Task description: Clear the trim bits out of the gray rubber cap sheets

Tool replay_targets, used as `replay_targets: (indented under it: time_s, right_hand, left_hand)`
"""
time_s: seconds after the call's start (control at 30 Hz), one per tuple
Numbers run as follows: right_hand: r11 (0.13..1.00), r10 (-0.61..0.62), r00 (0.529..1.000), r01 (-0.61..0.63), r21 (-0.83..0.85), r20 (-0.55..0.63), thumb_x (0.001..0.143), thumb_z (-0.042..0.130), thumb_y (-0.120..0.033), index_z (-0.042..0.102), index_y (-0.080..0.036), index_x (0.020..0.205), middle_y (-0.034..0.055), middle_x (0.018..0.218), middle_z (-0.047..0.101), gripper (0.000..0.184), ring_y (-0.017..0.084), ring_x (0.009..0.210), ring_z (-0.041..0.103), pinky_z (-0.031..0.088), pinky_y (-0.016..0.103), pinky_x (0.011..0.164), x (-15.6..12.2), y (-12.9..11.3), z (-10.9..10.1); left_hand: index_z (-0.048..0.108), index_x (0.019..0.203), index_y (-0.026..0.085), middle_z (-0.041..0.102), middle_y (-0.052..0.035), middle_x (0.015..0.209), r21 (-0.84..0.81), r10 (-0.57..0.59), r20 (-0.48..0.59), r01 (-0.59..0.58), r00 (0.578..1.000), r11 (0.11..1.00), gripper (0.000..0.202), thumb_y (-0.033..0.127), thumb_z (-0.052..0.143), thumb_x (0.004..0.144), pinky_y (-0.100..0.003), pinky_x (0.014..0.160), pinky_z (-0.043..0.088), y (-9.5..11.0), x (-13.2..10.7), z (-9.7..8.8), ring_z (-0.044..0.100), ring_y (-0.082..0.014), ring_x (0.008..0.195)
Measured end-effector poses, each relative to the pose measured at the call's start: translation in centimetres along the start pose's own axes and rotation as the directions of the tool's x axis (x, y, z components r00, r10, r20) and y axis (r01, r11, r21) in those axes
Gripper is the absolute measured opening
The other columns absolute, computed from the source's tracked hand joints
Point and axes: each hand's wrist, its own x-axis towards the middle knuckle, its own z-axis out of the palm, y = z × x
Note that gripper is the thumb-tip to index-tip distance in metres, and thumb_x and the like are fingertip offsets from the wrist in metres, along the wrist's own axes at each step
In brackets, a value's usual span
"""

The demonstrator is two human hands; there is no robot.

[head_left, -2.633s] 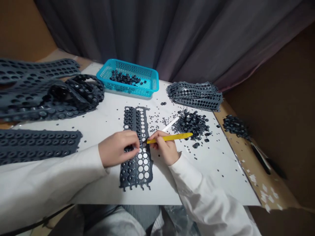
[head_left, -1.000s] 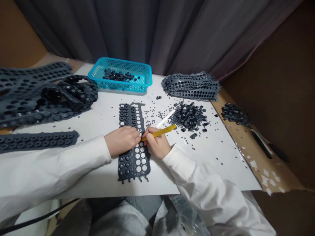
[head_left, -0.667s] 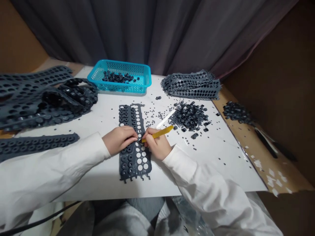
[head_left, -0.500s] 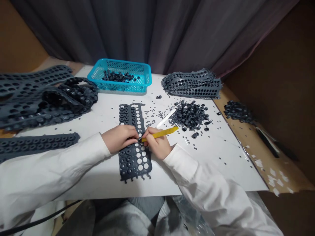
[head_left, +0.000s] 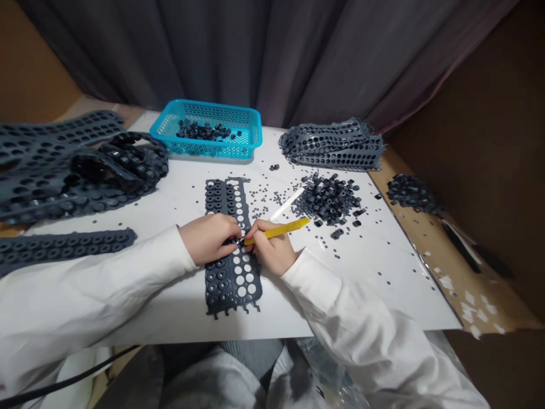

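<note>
A dark grey rubber strip (head_left: pixel 230 272) full of round rings and punched holes lies lengthwise on the white board (head_left: pixel 179 307) in front of me. My left hand (head_left: pixel 208 238) rests on the strip, fingers curled and pinched at one ring near its middle. My right hand (head_left: pixel 270 250) grips a yellow stick tool (head_left: pixel 283 229), its tip touching the strip right beside my left fingertips. A pile of loose dark rings (head_left: pixel 330 199) lies to the right of the tool.
A turquoise basket (head_left: pixel 251 136) with dark rings stands at the back. Heaps of grey strips lie at left (head_left: pixel 76 170) and back right (head_left: pixel 336 149). Another strip (head_left: pixel 63 245) lies near my left sleeve. Small punched bits litter the board; a smaller ring pile (head_left: pixel 411 193) sits on cardboard at right.
Both hands have stayed together at the middle of the strip; the yellow tool's tip now sits closer to my left fingertips. The view shifted slightly.
</note>
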Motion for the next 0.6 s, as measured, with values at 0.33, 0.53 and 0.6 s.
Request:
replay_targets:
  time_s: [0.33, 0.53, 0.6]
  right_hand:
    - [0.949, -0.091, 0.996, 0.08, -0.304, -0.022, 0.078, 0.037, -0.02, 0.037, -0.021, 0.058, -0.001, 0.054, 0.05, 0.021, 0.014, 0.054, 0.048, 0.036, 0.025, 0.056, -0.4, -1.4, 0.5]
    - [0.945, -0.093, 0.995, 0.081, -0.318, -0.021, 0.078, 0.037, -0.018, 0.037, -0.021, 0.058, -0.0014, 0.054, 0.048, 0.021, 0.013, 0.054, 0.047, 0.035, 0.025, 0.056, -0.4, -1.3, 0.5]
    - [0.96, -0.097, 0.995, 0.088, -0.267, -0.02, 0.078, 0.037, -0.018, 0.038, -0.021, 0.058, -0.0017, 0.053, 0.048, 0.021, 0.013, 0.055, 0.046, 0.036, 0.024, 0.056, -0.3, -1.1, 0.4]
  left_hand:
    - [0.063, 0.084, 0.011, 0.059, -0.0085, 0.082, 0.12, 0.034, -0.013, -0.032, 0.999, 0.992, 0.013, 0.017, 0.053, 0.078, -0.031, 0.068, 0.047, 0.9, 0.2, -0.1, 0.06, -0.0215, 0.074]
    - [0.063, 0.081, 0.011, 0.059, -0.0074, 0.077, 0.25, 0.142, -0.063, -0.122, 0.988, 0.961, 0.013, 0.014, 0.051, 0.082, -0.029, 0.063, 0.044, 0.7, 0.3, 0.7, 0.057, -0.0194, 0.069]
    - [0.062, 0.077, 0.011, 0.058, -0.0068, 0.072, 0.348, 0.229, -0.105, -0.18, 0.968, 0.92, 0.017, 0.01, 0.047, 0.084, -0.03, 0.062, 0.043, 0.5, 0.0, 1.2, 0.056, -0.0192, 0.067]
